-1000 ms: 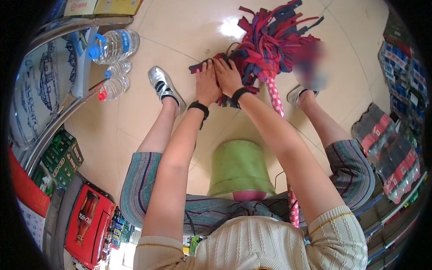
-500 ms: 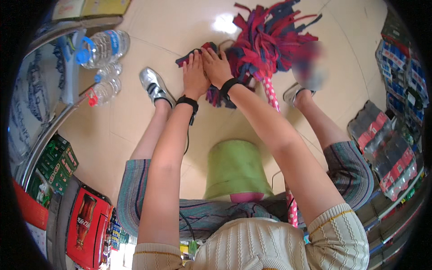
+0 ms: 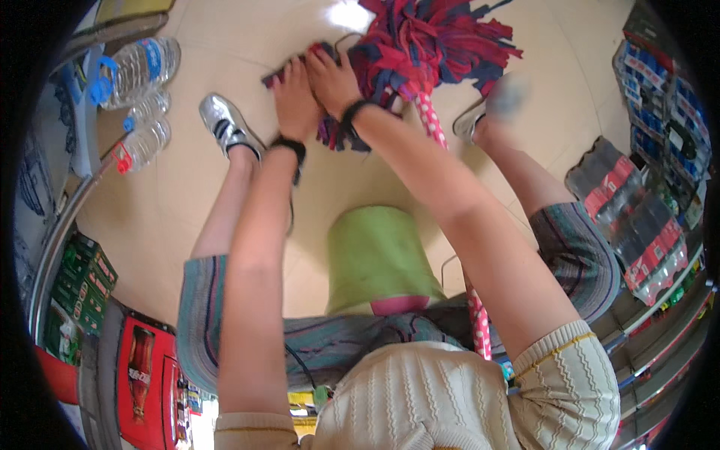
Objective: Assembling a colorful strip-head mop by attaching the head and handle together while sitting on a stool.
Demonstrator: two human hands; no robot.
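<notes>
“Red-and-navy mop head of cloth strips (image 3: 442, 52): where does it lie?”

“Beyond the green tapered bucket (image 3: 382, 259), a little to its right; its ragged left edge is under the bare left hand (image 3: 296, 105) and right hand (image 3: 334, 82), while its bulk spreads right of both”

“How many of each thing?”

“One mop head with its pink, white-dotted handle (image 3: 430, 120), one bucket, two silver shoes (image 3: 223, 124) beyond it, one either side, and three clear plastic bottles (image 3: 142, 75) far to its left”

“And the hands?”

“Palms down, fingers outstretched and close together, both touch the strips; whether they grip any cloth, I cannot tell”
</notes>
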